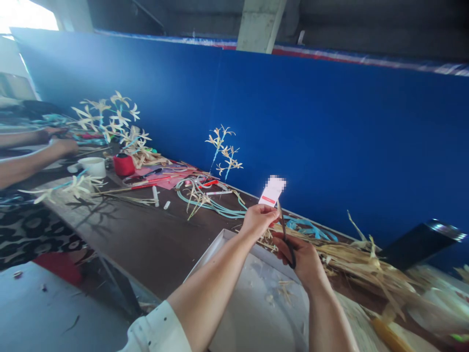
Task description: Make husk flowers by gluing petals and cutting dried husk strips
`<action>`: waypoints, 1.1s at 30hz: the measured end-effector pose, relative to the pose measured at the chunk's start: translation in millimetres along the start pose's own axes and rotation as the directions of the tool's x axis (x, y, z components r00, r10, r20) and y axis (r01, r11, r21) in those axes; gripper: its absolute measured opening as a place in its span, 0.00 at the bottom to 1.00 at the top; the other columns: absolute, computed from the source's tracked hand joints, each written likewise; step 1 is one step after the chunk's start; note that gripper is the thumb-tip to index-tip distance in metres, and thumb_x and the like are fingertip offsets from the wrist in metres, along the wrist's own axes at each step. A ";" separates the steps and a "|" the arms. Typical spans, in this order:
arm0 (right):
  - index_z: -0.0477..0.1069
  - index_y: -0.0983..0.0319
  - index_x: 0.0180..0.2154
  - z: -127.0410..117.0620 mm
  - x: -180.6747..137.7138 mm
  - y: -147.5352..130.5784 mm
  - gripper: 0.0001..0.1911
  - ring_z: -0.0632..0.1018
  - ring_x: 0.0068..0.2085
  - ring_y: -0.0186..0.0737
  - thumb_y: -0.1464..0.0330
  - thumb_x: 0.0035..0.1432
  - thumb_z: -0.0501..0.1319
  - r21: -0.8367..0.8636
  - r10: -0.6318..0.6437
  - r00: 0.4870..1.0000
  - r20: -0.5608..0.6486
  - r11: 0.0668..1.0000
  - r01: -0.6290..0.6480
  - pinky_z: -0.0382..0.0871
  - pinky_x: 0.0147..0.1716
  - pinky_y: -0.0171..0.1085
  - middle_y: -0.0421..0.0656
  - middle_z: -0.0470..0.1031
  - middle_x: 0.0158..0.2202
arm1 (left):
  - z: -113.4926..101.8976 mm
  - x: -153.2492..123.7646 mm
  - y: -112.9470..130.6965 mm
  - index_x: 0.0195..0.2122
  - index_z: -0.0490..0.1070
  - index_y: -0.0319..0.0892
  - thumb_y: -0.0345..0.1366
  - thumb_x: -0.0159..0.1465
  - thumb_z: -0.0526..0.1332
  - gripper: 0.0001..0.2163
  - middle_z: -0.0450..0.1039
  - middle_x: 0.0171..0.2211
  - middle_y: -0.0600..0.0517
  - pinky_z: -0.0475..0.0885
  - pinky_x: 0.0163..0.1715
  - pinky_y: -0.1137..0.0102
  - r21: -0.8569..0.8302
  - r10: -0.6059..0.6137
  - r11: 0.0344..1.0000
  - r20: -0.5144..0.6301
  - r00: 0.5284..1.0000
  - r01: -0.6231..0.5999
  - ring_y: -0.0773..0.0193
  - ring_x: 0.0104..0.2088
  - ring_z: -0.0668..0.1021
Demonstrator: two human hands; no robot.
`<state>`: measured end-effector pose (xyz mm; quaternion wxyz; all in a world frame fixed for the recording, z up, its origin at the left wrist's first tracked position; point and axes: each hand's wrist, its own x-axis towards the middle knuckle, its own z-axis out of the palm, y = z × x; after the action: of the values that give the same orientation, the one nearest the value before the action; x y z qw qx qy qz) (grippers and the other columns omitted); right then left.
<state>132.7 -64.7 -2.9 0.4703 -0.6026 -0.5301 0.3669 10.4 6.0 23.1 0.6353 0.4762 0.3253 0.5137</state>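
Observation:
My left hand (258,218) is closed in a pinch on a small white card with a red band (271,191), held upright above the table. My right hand (302,256) grips the black handles of a pair of scissors (285,234); the blades point up toward the card's lower edge. Both hands hover over a white tray (220,244) with small straw scraps in it.
Dry straw (359,264) is piled to the right, with light blue strips (220,208) on the dark table (139,234). Straw flower sprays (223,151) stand by the blue wall. Another person's arms (32,156) work at far left near a white cup (93,166) and red pot (123,165).

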 end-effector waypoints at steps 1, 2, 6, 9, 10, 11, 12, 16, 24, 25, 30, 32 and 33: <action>0.74 0.65 0.40 0.1 0.2 0.6 0.23 0.64 0.17 0.31 0.59 0.42 0.66 -0.002 -0.001 1.000 0.000 1.000 0.001 0.55 0.17 0.31 0.38 0.68 0.15 | 0.0 0.1 -0.1 0.26 0.71 0.36 0.33 0.51 0.63 0.05 0.71 0.23 0.52 0.66 0.25 0.76 -0.001 0.000 1.000 0.001 1.000 0.000 0.72 0.22 0.71; 0.74 0.65 0.40 0.2 0.4 0.9 0.23 0.64 0.17 0.31 0.59 0.43 0.66 -0.004 0.000 1.000 0.001 1.000 0.000 0.55 0.17 0.31 0.38 0.68 0.15 | 0.0 0.2 -0.3 0.26 0.71 0.36 0.33 0.51 0.63 0.05 0.71 0.22 0.52 0.66 0.25 0.76 -0.004 0.002 1.000 0.002 1.000 -0.002 0.72 0.22 0.71; 0.74 0.65 0.40 1.2 -0.4 0.0 0.22 0.64 0.17 0.31 0.59 0.43 0.65 0.017 -0.005 1.000 -0.001 1.000 0.005 0.55 0.17 0.32 0.38 0.67 0.15 | 0.1 1.3 -1.7 0.25 0.71 0.36 0.34 0.50 0.63 0.06 0.70 0.22 0.52 0.66 0.25 0.75 -0.020 0.015 1.000 0.004 1.000 -0.015 0.72 0.22 0.71; 0.73 0.65 0.41 1.4 -1.7 -1.4 0.22 0.66 0.19 0.32 0.60 0.45 0.64 0.043 -0.027 1.000 -0.007 0.999 0.028 0.58 0.20 0.32 0.39 0.69 0.18 | -0.2 2.0 -2.2 0.25 0.71 0.36 0.33 0.51 0.63 0.05 0.70 0.22 0.52 0.66 0.24 0.76 -0.016 0.024 1.000 0.000 1.000 -0.024 0.72 0.22 0.71; 0.73 0.65 0.42 1.2 -2.2 -1.7 0.22 0.67 0.20 0.32 0.60 0.46 0.64 0.047 -0.030 1.000 -0.002 0.998 0.030 0.59 0.21 0.32 0.40 0.70 0.19 | -0.4 2.0 -2.1 0.25 0.71 0.36 0.33 0.51 0.63 0.05 0.70 0.21 0.52 0.65 0.24 0.76 -0.012 0.029 0.999 -0.004 1.000 -0.029 0.73 0.21 0.70; 0.73 0.65 0.43 1.0 -2.6 -1.8 0.23 0.67 0.21 0.33 0.60 0.46 0.64 0.051 -0.029 1.000 0.006 0.998 0.029 0.60 0.22 0.32 0.40 0.71 0.20 | -0.6 1.9 -1.9 0.25 0.71 0.36 0.33 0.51 0.62 0.05 0.70 0.21 0.53 0.65 0.24 0.77 -0.006 0.034 0.999 -0.008 0.999 -0.034 0.73 0.21 0.70; 0.72 0.65 0.43 0.8 -2.9 -1.9 0.23 0.68 0.22 0.33 0.59 0.46 0.64 0.055 -0.027 1.000 0.014 0.998 0.026 0.60 0.22 0.32 0.40 0.71 0.20 | -0.7 1.6 -1.5 0.26 0.71 0.36 0.33 0.51 0.62 0.05 0.70 0.21 0.53 0.64 0.23 0.77 0.000 0.037 0.999 -0.013 0.999 -0.037 0.74 0.21 0.70; 0.73 0.66 0.43 1.2 -3.5 -2.3 0.24 0.67 0.21 0.33 0.59 0.45 0.65 0.067 -0.027 0.999 0.036 0.997 0.024 0.60 0.22 0.33 0.41 0.71 0.21 | -1.3 0.3 0.4 0.25 0.71 0.36 0.32 0.51 0.62 0.04 0.70 0.22 0.53 0.63 0.22 0.77 0.026 0.052 0.998 -0.017 0.999 -0.051 0.74 0.20 0.69; 0.74 0.65 0.41 3.3 -5.1 -7.7 0.23 0.65 0.19 0.32 0.59 0.44 0.65 0.039 -0.021 0.999 0.031 0.999 0.020 0.56 0.19 0.32 0.39 0.69 0.18 | -1.0 -1.1 2.2 0.25 0.70 0.36 0.33 0.51 0.62 0.04 0.69 0.20 0.54 0.62 0.21 0.77 0.050 0.057 0.997 -0.015 0.998 -0.056 0.74 0.19 0.68; 0.74 0.65 0.40 3.3 -5.1 -8.1 0.23 0.65 0.19 0.32 0.58 0.44 0.65 0.037 -0.024 0.999 0.030 0.999 0.023 0.56 0.19 0.32 0.39 0.69 0.18 | -1.0 -0.9 2.0 0.25 0.70 0.37 0.33 0.51 0.62 0.04 0.69 0.20 0.54 0.62 0.21 0.77 0.050 0.057 0.997 -0.014 0.998 -0.056 0.74 0.19 0.68; 0.75 0.64 0.38 3.6 -4.4 -7.9 0.23 0.64 0.17 0.31 0.56 0.42 0.65 0.043 -0.021 1.000 0.022 0.999 0.020 0.55 0.17 0.32 0.39 0.67 0.16 | -0.9 0.4 0.3 0.25 0.70 0.36 0.34 0.51 0.62 0.05 0.70 0.21 0.53 0.63 0.21 0.77 0.024 0.045 0.999 -0.003 0.999 -0.044 0.74 0.20 0.69; 0.75 0.64 0.38 3.5 -4.0 -7.3 0.22 0.64 0.17 0.31 0.57 0.42 0.65 0.035 -0.019 1.000 0.019 0.999 0.019 0.55 0.17 0.32 0.38 0.67 0.15 | -0.9 0.1 0.6 0.25 0.70 0.36 0.35 0.51 0.62 0.06 0.70 0.21 0.53 0.63 0.21 0.77 0.021 0.039 0.999 -0.002 0.999 -0.039 0.74 0.19 0.69; 0.75 0.64 0.38 3.4 -3.9 -6.8 0.21 0.64 0.17 0.31 0.57 0.43 0.65 0.032 -0.023 0.999 0.022 0.999 0.022 0.55 0.17 0.32 0.38 0.67 0.15 | -0.9 -0.3 1.0 0.25 0.70 0.36 0.35 0.51 0.62 0.06 0.70 0.21 0.53 0.63 0.21 0.77 0.020 0.034 0.999 -0.002 0.999 -0.034 0.74 0.19 0.69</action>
<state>126.9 -67.9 2.5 0.4780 -0.5850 -0.5362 0.3765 9.2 6.0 23.7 0.6213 0.4876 0.3230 0.5215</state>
